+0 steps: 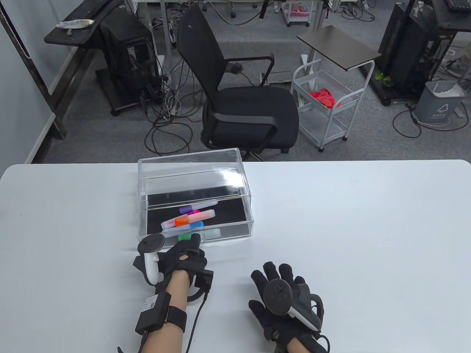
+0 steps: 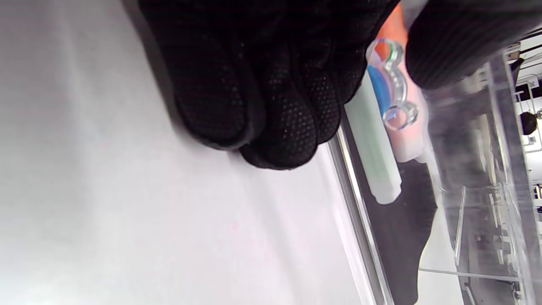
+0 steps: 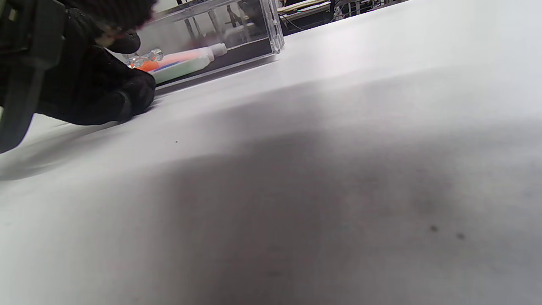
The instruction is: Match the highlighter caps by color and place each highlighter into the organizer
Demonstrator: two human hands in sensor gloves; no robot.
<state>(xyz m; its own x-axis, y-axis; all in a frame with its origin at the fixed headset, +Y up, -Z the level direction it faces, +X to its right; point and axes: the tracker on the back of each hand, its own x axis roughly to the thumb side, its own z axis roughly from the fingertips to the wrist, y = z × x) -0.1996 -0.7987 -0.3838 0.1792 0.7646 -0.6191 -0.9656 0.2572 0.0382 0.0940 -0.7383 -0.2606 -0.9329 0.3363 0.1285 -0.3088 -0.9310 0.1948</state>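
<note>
At nine o'clock of the right hand, the green highlighter (image 1: 200,234) is being pinched at its cap by the left hand (image 1: 182,257) inside the organizer (image 1: 235,173); its barrel could be snagged on the front wall. The right hand (image 1: 283,294) is being rested flat, fingers spread, holding nothing.

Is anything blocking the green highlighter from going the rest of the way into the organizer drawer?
Nothing visible does. The green highlighter already lies inside the organizer along its front wall, the left hand at its green cap. The other highlighters lie behind it.
</note>
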